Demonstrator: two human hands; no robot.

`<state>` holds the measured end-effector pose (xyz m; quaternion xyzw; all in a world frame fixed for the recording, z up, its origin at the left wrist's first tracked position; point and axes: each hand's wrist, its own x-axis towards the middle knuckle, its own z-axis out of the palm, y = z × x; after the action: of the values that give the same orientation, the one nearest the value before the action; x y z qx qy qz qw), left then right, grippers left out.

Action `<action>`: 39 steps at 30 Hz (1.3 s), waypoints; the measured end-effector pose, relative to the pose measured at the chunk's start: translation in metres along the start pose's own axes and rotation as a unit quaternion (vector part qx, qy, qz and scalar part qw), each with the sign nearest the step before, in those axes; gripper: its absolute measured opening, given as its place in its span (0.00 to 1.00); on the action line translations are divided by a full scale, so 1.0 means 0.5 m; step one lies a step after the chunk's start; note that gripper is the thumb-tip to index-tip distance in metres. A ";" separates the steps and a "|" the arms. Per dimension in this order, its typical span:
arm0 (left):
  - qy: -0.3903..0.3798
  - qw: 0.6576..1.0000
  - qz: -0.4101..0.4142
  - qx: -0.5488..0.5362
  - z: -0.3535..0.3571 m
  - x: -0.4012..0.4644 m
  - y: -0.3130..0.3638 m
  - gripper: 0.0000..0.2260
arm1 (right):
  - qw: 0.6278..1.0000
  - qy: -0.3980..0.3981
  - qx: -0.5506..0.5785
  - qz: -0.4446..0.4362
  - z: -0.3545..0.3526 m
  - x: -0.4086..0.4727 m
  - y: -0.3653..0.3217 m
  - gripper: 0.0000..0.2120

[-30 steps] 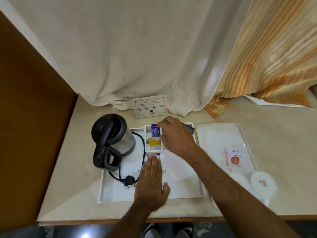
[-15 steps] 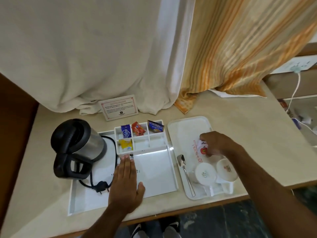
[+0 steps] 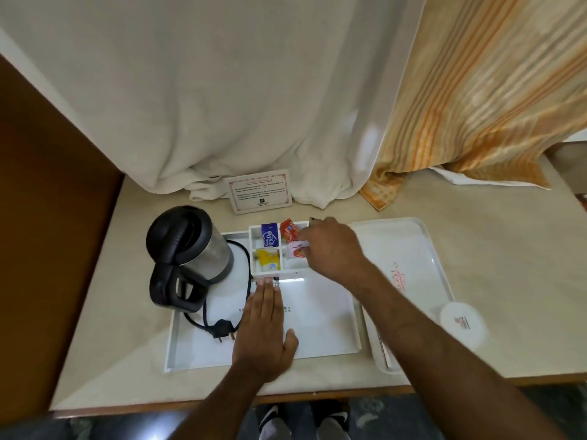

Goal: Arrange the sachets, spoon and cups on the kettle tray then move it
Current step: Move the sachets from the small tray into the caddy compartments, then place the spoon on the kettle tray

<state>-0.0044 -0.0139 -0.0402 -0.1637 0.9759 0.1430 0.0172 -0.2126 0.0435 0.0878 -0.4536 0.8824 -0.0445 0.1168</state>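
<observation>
White kettle tray [image 3: 317, 331]; black-and-steel kettle [image 3: 190, 249]; sachets — blue [image 3: 269, 239], red [image 3: 288, 234], yellow [image 3: 268, 259]; orange-striped curtain [image 3: 476, 90].

Soft, even daylight fills the frame, filtering through the white curtain [image 3: 222, 90] and glowing warmly in the striped orange curtain [image 3: 492, 84] at upper right. A bright patch of glare sits on the kettle tray [image 3: 317, 319] near centre. Shadows are faint. The wide lens bends the counter edges, and the lower corners fall dark and slightly blurred.
</observation>
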 end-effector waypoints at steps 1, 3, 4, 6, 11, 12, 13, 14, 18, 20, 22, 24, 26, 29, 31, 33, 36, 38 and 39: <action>0.001 1.000 0.000 0.001 0.000 0.000 -0.001 0.39 | 0.999 -0.017 -0.029 -0.003 0.012 0.009 -0.012 0.14; 0.002 1.000 0.000 0.004 0.001 0.001 -0.001 0.39 | 0.997 -0.052 -0.051 -0.011 0.033 0.017 -0.024 0.12; 0.003 1.000 -0.002 0.004 0.002 0.000 -0.002 0.39 | 0.996 -0.065 -0.055 -0.013 0.042 0.017 -0.028 0.12; 0.003 1.000 -0.003 0.005 0.002 0.001 -0.003 0.39 | 0.998 -0.055 -0.030 -0.010 0.052 0.012 -0.032 0.15; 0.010 1.000 0.002 -0.002 0.007 -0.001 -0.004 0.39 | 0.971 0.197 0.110 0.081 0.025 -0.037 0.025 0.13; 0.009 1.000 -0.002 -0.005 0.008 -0.002 -0.004 0.39 | 0.966 0.206 0.102 0.115 0.018 -0.054 0.052 0.12; 0.007 1.000 -0.006 -0.007 0.008 -0.002 -0.005 0.39 | 0.969 0.173 0.083 0.154 0.016 -0.071 0.081 0.13; 0.007 1.000 -0.007 -0.008 0.009 -0.002 -0.006 0.39 | 0.973 0.105 0.061 0.195 0.018 -0.089 0.109 0.15; 0.002 1.000 -0.001 -0.005 0.011 -0.002 -0.010 0.39 | 0.953 -0.174 0.043 0.246 0.053 -0.136 0.166 0.12; 0.000 1.000 -0.004 -0.005 0.010 -0.002 -0.009 0.39 | 0.945 -0.192 0.103 0.246 0.068 -0.137 0.173 0.09; -0.002 1.000 -0.007 -0.003 0.009 -0.002 -0.008 0.39 | 0.943 -0.191 0.128 0.241 0.073 -0.131 0.176 0.07; -0.006 1.000 -0.007 0.000 0.007 -0.003 -0.007 0.39 | 0.946 -0.205 0.124 0.216 0.072 -0.122 0.186 0.05; -0.011 1.000 -0.007 0.002 0.006 -0.003 -0.006 0.39 | 0.947 -0.207 0.143 0.198 0.061 -0.113 0.200 0.03; -0.014 1.000 -0.008 0.009 0.004 -0.002 -0.006 0.38 | 0.927 -0.175 0.248 0.219 0.027 -0.095 0.207 0.04; -0.015 1.000 -0.010 0.010 0.004 -0.003 -0.005 0.38 | 0.911 -0.155 0.317 0.214 0.010 -0.083 0.187 0.04; -0.015 1.000 -0.011 0.007 0.003 -0.003 -0.004 0.38 | 0.921 -0.157 0.303 0.189 0.015 -0.072 0.154 0.04; -0.015 1.000 -0.015 0.001 0.003 -0.003 -0.003 0.39 | 0.943 -0.120 0.243 0.193 0.057 -0.063 0.106 0.04; -0.012 1.000 -0.016 0.001 0.003 0.000 -0.004 0.39 | 0.943 -0.062 0.237 0.226 0.087 -0.067 0.085 0.09; -0.011 1.000 -0.016 0.003 0.004 0.000 -0.005 0.39 | 0.942 -0.038 0.236 0.237 0.101 -0.071 0.076 0.13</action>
<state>-0.0037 -0.0154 -0.0426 -0.1773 0.9734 0.1416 0.0305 -0.2100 0.0960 0.0377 -0.1922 0.9233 -0.2053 0.2615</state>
